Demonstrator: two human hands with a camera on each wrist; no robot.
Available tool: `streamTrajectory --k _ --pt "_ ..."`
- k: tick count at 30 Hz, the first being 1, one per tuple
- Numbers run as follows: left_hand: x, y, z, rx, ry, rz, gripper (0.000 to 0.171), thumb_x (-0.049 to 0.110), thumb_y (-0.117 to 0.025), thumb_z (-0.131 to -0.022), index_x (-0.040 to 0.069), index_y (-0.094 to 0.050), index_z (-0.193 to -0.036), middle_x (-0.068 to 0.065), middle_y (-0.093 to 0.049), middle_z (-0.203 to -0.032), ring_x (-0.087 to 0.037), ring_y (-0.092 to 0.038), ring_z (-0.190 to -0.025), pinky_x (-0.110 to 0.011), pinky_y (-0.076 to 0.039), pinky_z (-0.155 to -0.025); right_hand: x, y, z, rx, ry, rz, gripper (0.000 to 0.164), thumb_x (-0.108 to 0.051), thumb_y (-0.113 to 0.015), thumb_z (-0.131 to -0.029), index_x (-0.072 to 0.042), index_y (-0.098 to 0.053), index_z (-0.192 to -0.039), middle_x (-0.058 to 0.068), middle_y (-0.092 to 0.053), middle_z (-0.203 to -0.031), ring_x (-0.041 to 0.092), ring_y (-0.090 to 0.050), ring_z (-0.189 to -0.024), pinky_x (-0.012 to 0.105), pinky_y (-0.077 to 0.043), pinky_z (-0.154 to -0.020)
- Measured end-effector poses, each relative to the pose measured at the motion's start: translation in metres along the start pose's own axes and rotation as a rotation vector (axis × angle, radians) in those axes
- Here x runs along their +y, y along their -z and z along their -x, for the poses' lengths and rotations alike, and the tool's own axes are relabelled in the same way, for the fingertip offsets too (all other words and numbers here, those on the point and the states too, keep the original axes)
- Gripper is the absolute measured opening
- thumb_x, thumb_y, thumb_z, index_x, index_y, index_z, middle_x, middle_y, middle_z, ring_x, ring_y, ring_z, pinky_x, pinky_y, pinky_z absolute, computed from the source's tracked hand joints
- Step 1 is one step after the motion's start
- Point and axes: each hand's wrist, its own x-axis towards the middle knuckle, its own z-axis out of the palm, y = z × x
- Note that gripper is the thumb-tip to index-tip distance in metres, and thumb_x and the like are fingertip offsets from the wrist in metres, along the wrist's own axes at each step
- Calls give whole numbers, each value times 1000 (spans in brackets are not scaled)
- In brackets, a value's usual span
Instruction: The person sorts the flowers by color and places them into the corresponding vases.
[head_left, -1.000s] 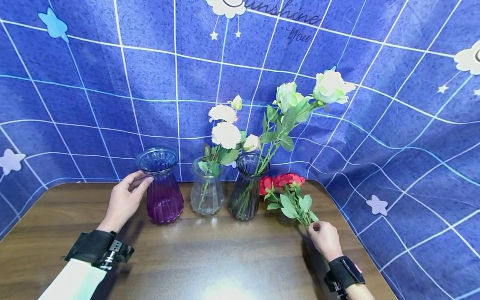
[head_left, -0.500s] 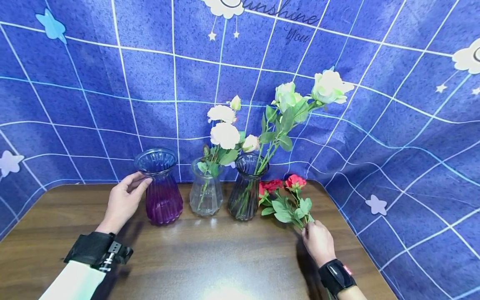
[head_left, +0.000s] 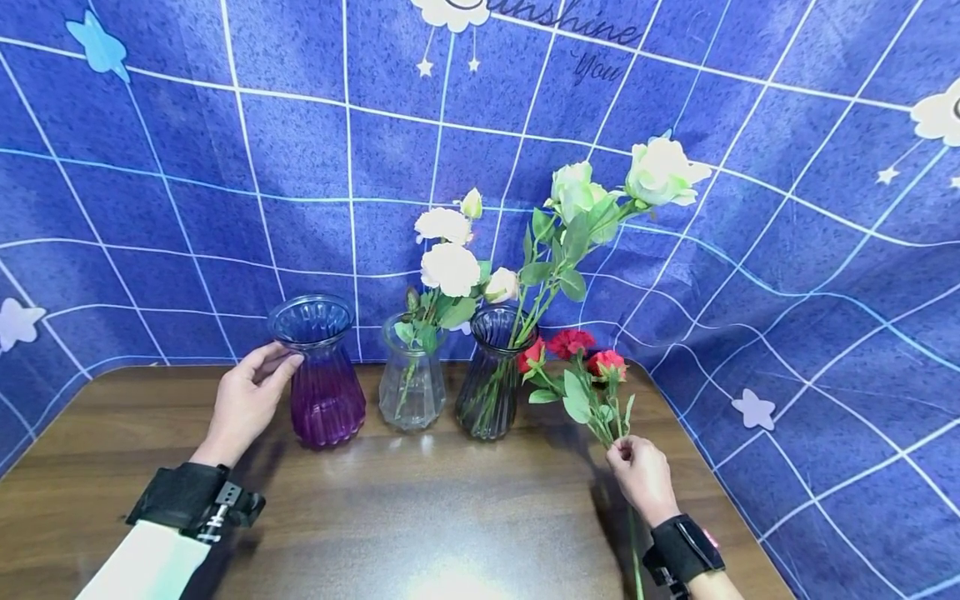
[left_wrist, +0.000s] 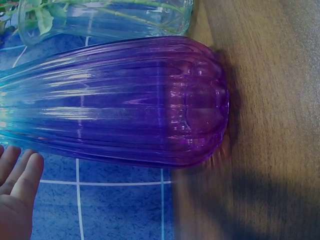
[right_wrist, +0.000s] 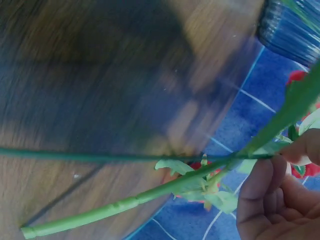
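Observation:
My left hand [head_left: 247,398] holds a ribbed glass vase [head_left: 326,400], blue at the top and purple below, by the neck, thumb in front under the flared rim. The vase stands upright on the table; no flowers are in it. In the left wrist view, the fingers [left_wrist: 31,175] lie along its narrow part. My right hand [head_left: 647,477] pinches the stems of red flowers [head_left: 572,343] between thumb and fingertips, blooms pointing away. In the right wrist view, a thick light-green stem [right_wrist: 100,211] and a thin dark one [right_wrist: 100,156] cross at the fingertips.
A clear vase [head_left: 412,400] with white flowers [head_left: 450,269] stands in the middle. Beside it, a dark grey vase [head_left: 486,400] carries tall greenish-white roses [head_left: 663,173]. The wooden table [head_left: 420,517] ends at a blue grid-patterned curtain [head_left: 187,167].
The right hand has shifted slightly left and back, turning the stems. The red blooms have risen a little and fanned apart, and a stem now shows below the hand. The left hand stays put.

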Motion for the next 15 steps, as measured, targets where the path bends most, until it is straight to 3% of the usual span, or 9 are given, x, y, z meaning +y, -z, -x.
streamTrajectory --k 5,15 --pt "-2 0 -1 -2 2 -2 40 27 -61 -92 -3 -59 -119 33 -54 -92 22 -51 -85 2 -43 -75 2 0 0 -97 -66 -20 7 -7 -57 -74 -9 -60 -68 -3 -53 -61 12 -46 -59 25 -38 -54" --pt "-1 0 0 6 4 5 37 23 -62 -91 -1 -59 -119 29 -58 -92 23 -51 -85 1 -43 -76 11 -9 0 -182 -86 -60 8 -7 -58 -75 -6 -60 -68 -3 -52 -60 11 -45 -59 23 -37 -56"
